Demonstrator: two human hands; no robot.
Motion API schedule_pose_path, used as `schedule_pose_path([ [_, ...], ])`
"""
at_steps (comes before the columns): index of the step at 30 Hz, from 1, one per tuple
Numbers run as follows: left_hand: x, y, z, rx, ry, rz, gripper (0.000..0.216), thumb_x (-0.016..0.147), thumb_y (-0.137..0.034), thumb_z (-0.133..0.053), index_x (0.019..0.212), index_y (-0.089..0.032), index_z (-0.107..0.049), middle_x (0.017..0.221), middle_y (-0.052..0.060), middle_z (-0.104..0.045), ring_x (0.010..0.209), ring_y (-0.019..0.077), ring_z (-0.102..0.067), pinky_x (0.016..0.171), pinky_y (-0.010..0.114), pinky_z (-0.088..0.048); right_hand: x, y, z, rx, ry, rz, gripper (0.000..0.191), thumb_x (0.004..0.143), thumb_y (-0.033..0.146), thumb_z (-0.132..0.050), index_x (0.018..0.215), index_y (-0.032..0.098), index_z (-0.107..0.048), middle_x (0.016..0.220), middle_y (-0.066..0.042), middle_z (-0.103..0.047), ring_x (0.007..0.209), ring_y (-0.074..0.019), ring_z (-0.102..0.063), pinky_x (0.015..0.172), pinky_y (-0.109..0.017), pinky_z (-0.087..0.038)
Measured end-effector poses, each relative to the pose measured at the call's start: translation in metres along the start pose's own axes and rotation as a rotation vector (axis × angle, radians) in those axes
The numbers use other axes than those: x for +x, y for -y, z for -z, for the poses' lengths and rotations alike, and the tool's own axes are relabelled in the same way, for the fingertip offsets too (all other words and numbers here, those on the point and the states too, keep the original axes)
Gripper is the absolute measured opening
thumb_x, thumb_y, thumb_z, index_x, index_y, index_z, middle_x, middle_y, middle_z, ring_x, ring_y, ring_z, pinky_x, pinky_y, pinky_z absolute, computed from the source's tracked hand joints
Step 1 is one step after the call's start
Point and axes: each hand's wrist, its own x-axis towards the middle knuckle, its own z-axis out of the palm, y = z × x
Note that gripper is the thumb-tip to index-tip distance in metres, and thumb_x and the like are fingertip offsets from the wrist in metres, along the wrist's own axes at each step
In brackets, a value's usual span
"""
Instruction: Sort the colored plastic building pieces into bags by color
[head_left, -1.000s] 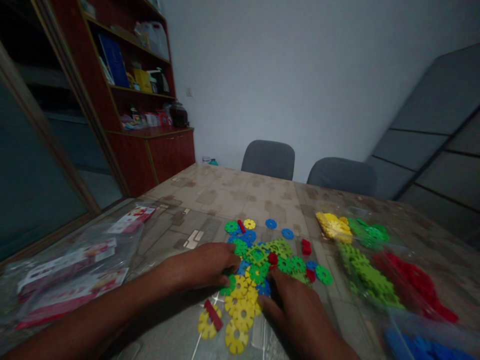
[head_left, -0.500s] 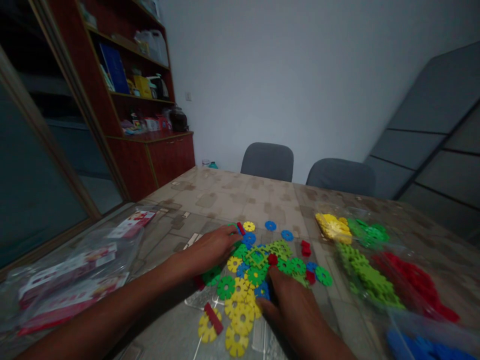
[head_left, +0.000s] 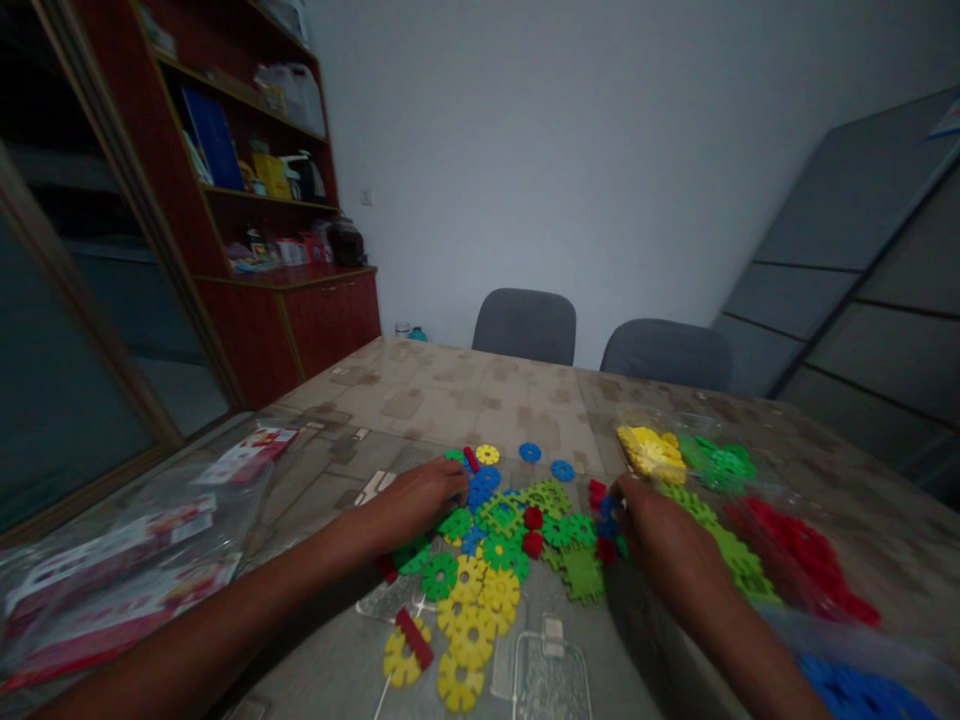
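Note:
My right hand is closed in a pinch on a blue notched disc, to the right of the pile, by the small red pieces. My left hand lies at the pile's left edge, its fingers drawn together beside blue discs; what they hold, if anything, is hidden. Between the hands spread green discs, yellow discs and light-green square pieces. A red bar rests across a yellow disc at the near left.
Clear bags hold yellow pieces, green pieces, red pieces and blue pieces on the right. Plastic bags with printed cards lie left. Two grey chairs stand behind the patterned table.
My right hand has moved from the middle of the pile rightward with a blue disc, uncovering a red piece and a light-green square. My left hand has barely moved; the view has shifted slightly.

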Motion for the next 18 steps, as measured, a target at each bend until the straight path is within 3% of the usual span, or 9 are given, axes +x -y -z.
schedule_pose_path([
  [6, -0.001, -0.003, 0.001, 0.034, -0.014, 0.011, 0.030, 0.095, -0.014, -0.045, 0.115, -0.024, -0.065, 0.120, 0.007, -0.062, 0.105, 0.0230, -0.057, 0.092, 0.034, -0.047, 0.007, 0.008, -0.017, -0.100, 0.074, -0.064, 0.037, 0.093, 0.004, -0.038, 0.117, 0.015, -0.065, 0.113, -0.018, -0.069, 0.103, -0.0283, -0.068, 0.067, -0.031, -0.048],
  [11, -0.003, 0.002, 0.001, 0.035, -0.009, 0.025, 0.027, 0.097, -0.020, -0.042, 0.107, -0.024, -0.067, 0.106, 0.005, -0.063, 0.095, 0.0214, -0.059, 0.084, 0.032, -0.049, 0.010, 0.013, -0.028, -0.114, 0.108, -0.032, 0.041, 0.093, 0.003, -0.039, 0.127, 0.010, -0.061, 0.113, -0.020, -0.069, 0.109, -0.0295, -0.066, 0.070, -0.031, -0.049],
  [18, -0.004, 0.010, 0.002, 0.027, -0.019, 0.016, 0.034, 0.086, -0.010, -0.048, 0.111, -0.025, -0.067, 0.120, 0.006, -0.063, 0.106, 0.0242, -0.058, 0.093, 0.037, -0.047, 0.009, 0.003, -0.025, -0.100, 0.150, -0.009, 0.038, 0.096, 0.006, -0.038, 0.128, 0.010, -0.059, 0.113, -0.020, -0.071, 0.105, -0.0320, -0.068, 0.070, -0.034, -0.048],
])
